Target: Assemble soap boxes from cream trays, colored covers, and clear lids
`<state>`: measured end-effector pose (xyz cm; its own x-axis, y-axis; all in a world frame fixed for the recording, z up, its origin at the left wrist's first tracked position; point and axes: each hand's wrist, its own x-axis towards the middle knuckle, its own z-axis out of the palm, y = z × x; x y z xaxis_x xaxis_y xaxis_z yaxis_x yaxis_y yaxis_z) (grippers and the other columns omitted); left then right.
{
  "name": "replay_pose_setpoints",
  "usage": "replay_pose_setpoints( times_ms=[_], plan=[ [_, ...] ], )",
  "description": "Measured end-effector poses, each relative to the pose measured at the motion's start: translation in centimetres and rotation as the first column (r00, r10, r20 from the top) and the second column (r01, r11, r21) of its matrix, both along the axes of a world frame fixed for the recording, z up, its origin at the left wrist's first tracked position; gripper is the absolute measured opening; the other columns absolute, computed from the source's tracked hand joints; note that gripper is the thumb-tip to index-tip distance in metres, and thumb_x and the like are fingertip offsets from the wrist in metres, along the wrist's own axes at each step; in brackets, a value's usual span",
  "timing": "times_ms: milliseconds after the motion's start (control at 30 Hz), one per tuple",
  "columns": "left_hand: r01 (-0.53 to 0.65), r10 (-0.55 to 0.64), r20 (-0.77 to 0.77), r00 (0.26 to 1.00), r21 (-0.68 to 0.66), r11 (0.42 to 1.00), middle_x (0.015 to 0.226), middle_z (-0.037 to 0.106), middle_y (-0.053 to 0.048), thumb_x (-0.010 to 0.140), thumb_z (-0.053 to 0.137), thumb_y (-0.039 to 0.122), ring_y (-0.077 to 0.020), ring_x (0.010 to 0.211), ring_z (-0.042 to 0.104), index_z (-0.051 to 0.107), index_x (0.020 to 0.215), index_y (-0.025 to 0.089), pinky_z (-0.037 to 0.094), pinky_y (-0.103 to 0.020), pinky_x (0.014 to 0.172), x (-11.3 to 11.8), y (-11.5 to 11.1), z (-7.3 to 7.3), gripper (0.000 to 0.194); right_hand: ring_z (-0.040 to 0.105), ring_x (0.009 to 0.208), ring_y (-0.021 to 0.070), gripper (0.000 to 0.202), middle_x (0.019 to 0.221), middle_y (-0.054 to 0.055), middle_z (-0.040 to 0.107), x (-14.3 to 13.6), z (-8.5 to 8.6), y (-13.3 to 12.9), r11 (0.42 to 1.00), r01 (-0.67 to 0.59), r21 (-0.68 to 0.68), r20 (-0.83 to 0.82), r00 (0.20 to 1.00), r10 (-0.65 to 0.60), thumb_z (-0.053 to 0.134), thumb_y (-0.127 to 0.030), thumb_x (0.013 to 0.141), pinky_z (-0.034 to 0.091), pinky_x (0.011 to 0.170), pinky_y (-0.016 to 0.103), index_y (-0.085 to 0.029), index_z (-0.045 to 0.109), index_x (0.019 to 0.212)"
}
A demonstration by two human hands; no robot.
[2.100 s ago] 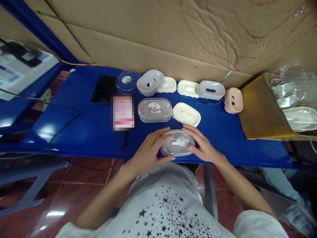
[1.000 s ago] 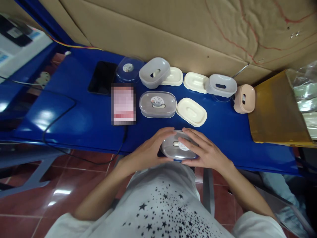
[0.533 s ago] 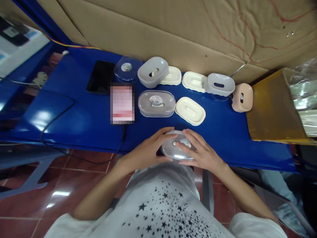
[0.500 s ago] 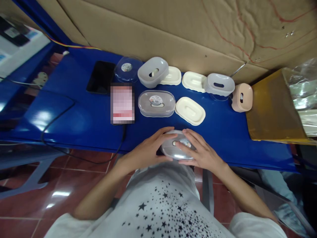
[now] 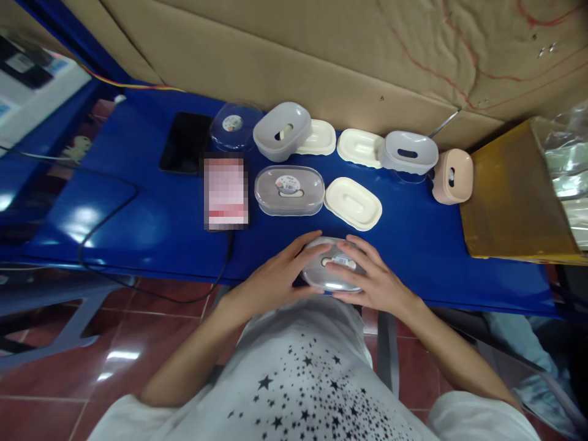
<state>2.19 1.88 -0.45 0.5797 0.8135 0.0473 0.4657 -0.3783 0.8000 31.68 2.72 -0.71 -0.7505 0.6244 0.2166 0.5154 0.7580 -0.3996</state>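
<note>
A glossy blue counter is running across the scene, catching soft overhead light. Creased brown cardboard is standing as a wall along its far edge. Shiny red floor tiles are reflecting bright patches below its near edge.

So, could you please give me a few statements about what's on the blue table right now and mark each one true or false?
1. Both hands, the left hand and the right hand, grip the clear-lidded grey box at the table's near edge. True.
2. A second clear-lidded grey box stands beyond the hands. True.
3. The pink container lies at the table's far left. False: it is at the right, beside the brown bag.
4. The black phone lies on the cream tray. False: it lies on the blue table, far left of that tray.
</note>
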Motion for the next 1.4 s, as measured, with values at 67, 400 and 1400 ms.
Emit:
replay_pose_setpoints(
  times_ms=[67,400,1400],
  plan=[
    [-0.027,0.032,-0.031,0.999,0.143,0.989,0.183,0.027,-0.012,0.105,0.073,0.046,-0.0388,0.162,0.043,0.027,0.173,0.043,0.056,-0.058,0.121,0.1,-0.4,0.0,0.082,0.036,0.166,0.0379,0.077,0.179,-0.001,0.039,0.1,0.3,0.4,0.999,0.032,0.012,0.002,0.999,-0.032,0.075,-0.049,0.103,0.045,0.13,0.068,-0.051,0.036,0.171],
    [-0.194,0.393,-0.273,0.878,0.548,0.814,0.177,0.039,-0.018,0.108,0.064,0.028,-0.046,0.164,0.037,0.052,0.161,0.027,0.034,-0.072,0.131,-2.0,4.0,1.9,0.055,0.044,0.16,0.0441,0.062,0.175,0.009,0.047,4.1,2.2,2.7,0.919,0.363,0.153,0.056,0.926,-0.375,0.066,-0.045,0.107,0.043,0.123,0.073,-0.039,0.049,0.166],
    [0.142,0.204,-0.39,0.898,0.695,0.705,0.163,0.061,-0.013,0.111,0.062,0.029,-0.0348,0.149,0.059,0.064,0.15,0.025,0.019,-0.067,0.137,1.5,3.0,2.4,0.039,0.051,0.156,0.0358,0.051,0.165,0.017,0.058,4.0,2.0,13.3,0.878,0.401,0.261,0.08,0.897,-0.434,0.042,-0.041,0.116,0.037,0.129,0.059,-0.018,0.058,0.159]
  ],
)
